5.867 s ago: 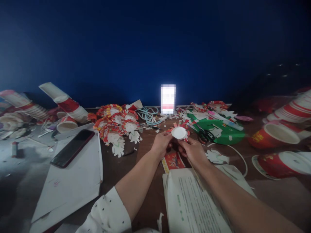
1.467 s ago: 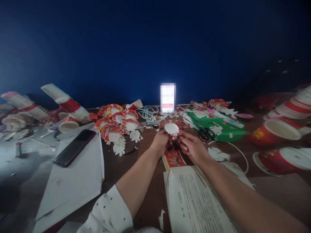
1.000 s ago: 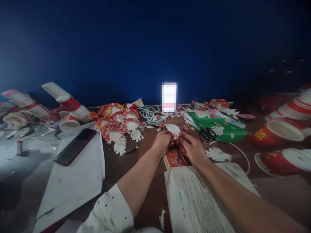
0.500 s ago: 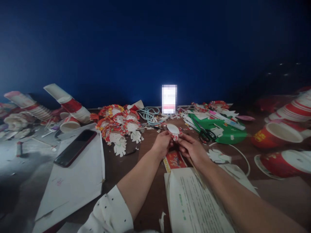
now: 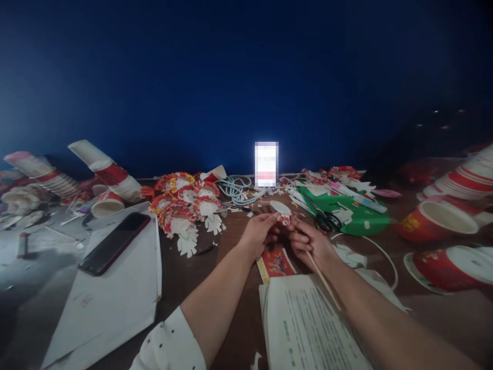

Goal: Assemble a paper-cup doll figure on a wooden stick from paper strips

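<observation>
Between my hands is a small red-and-white paper craft piece (image 5: 281, 208) with a round white face, like the cut bottom of a paper cup. The thumb and fingers of my left hand (image 5: 261, 234) pinch its left edge. My right hand (image 5: 313, 243) is closed around a thin wooden stick (image 5: 324, 281), which slants down toward the forearm. Its fingertips meet the right side of the paper piece. Below both hands lies a red printed card (image 5: 278, 263), partly over by a printed booklet (image 5: 304, 318). Whatever lies inside the curled fingers is hidden.
Several red-and-white paper crafts (image 5: 185, 198) are heaped left of centre. A dark phone (image 5: 114, 244) rests on white sheets (image 5: 115, 303). Black scissors (image 5: 327, 221) lie by a green sheet (image 5: 365, 216). Red paper cups (image 5: 416, 226) stand at right; a lit screen (image 5: 266, 164) is behind.
The paper piece has turned slightly, showing more of its red rim below the white face. My right hand has rolled, so more of the stick shows. The view has shifted slightly.
</observation>
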`<state>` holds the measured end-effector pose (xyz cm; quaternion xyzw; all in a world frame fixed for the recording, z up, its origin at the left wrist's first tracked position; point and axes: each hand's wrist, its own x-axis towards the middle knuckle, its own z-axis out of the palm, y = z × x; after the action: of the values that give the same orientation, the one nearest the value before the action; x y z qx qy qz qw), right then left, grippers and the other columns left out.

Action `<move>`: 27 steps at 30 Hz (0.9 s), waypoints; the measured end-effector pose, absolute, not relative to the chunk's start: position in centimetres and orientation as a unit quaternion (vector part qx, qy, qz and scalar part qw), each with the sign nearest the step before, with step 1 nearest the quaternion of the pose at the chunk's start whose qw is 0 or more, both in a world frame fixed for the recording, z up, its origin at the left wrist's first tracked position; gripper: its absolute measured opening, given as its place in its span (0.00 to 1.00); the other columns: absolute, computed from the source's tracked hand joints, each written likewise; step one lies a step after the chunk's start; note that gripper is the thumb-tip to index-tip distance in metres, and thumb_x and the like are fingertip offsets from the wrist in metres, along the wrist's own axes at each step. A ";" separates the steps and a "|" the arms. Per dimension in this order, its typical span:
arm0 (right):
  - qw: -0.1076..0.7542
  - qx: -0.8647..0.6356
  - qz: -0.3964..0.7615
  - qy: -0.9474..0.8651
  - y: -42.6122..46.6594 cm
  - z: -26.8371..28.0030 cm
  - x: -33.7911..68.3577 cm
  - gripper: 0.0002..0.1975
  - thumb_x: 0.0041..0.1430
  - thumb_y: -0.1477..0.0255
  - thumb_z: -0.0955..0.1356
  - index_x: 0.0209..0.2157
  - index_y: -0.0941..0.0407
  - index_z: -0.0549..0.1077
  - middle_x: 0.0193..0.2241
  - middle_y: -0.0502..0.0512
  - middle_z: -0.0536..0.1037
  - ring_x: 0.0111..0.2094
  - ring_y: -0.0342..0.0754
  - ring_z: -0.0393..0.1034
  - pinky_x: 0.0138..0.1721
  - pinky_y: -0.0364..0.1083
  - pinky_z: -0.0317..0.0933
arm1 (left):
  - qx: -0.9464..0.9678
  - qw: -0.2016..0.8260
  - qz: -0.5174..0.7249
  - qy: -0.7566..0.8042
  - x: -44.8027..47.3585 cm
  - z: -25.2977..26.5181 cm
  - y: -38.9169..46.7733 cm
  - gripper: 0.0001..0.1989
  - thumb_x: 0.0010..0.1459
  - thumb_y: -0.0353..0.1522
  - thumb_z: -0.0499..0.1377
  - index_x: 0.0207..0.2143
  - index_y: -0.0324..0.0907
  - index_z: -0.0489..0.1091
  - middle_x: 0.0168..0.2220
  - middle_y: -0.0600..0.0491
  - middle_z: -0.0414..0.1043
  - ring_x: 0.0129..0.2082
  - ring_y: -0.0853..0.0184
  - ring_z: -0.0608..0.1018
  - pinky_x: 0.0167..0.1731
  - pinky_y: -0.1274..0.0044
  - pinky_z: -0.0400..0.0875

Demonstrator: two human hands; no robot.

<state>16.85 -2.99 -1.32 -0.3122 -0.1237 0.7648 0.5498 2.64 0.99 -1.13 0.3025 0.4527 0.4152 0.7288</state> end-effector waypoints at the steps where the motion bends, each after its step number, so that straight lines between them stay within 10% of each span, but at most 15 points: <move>1: 0.541 -0.287 0.784 -0.100 -2.9 -1.4 17.2 0.08 0.50 0.79 0.74 0.32 0.60 0.72 0.25 0.46 0.70 0.16 0.28 0.50 0.10 0.27 0.43 | 0.313 0.714 0.419 0.465 2.7 -1.1 1.0 0.04 0.56 0.29 0.63 0.30 0.37 0.72 0.24 0.55 0.70 0.17 0.78 0.68 0.16 0.85 0.60; 4: 0.515 -0.222 0.826 -0.056 -2.7 -1.9 18.3 0.07 0.55 0.82 0.70 0.29 0.59 0.68 0.24 0.45 0.68 0.15 0.29 0.51 0.10 0.26 0.45 | 0.330 0.636 0.447 0.536 2.8 -1.4 1.3 0.05 0.54 0.25 0.62 0.36 0.36 0.71 0.27 0.55 0.72 0.19 0.76 0.71 0.17 0.84 0.63; 9: 0.501 -0.173 0.846 -0.060 -2.6 -3.0 19.2 0.09 0.57 0.80 0.70 0.29 0.57 0.65 0.24 0.43 0.64 0.16 0.29 0.53 0.12 0.25 0.48 | 0.326 0.611 0.499 0.522 2.7 -2.1 1.7 0.35 0.46 0.21 0.66 0.58 0.38 0.65 0.47 0.45 0.77 0.31 0.72 0.79 0.32 0.81 0.74; 18: 0.494 -0.139 0.858 -0.020 -3.1 -3.2 19.3 0.08 0.62 0.80 0.66 0.30 0.56 0.64 0.18 0.39 0.59 0.14 0.30 0.54 0.12 0.24 0.45 | 0.278 0.700 0.530 0.389 1.9 -1.8 1.8 0.46 0.43 0.24 0.70 0.65 0.47 0.60 0.70 0.43 0.55 0.52 0.61 0.78 0.50 0.75 0.73; 24: 0.476 -0.066 0.877 -0.017 -3.4 -3.5 19.1 0.09 0.64 0.81 0.65 0.29 0.57 0.65 0.16 0.39 0.61 0.13 0.29 0.57 0.12 0.23 0.45 | 0.317 0.731 0.471 0.379 1.8 -2.1 2.0 0.31 0.40 0.28 0.73 0.49 0.38 0.74 0.44 0.47 0.78 0.32 0.72 0.78 0.33 0.80 0.71; 27: 0.484 -0.066 0.872 -0.003 -3.3 -3.1 19.1 0.09 0.64 0.81 0.65 0.30 0.57 0.66 0.18 0.40 0.65 0.15 0.30 0.61 0.12 0.23 0.48 | 0.326 0.735 0.434 0.406 1.6 -2.2 2.2 0.20 0.39 0.36 0.74 0.34 0.37 0.74 0.24 0.57 0.71 0.18 0.78 0.67 0.19 0.83 0.58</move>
<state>19.12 -3.34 -3.11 -0.0662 -0.0029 0.8723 0.4844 1.63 2.18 -2.17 0.3260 0.4061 0.4341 0.7351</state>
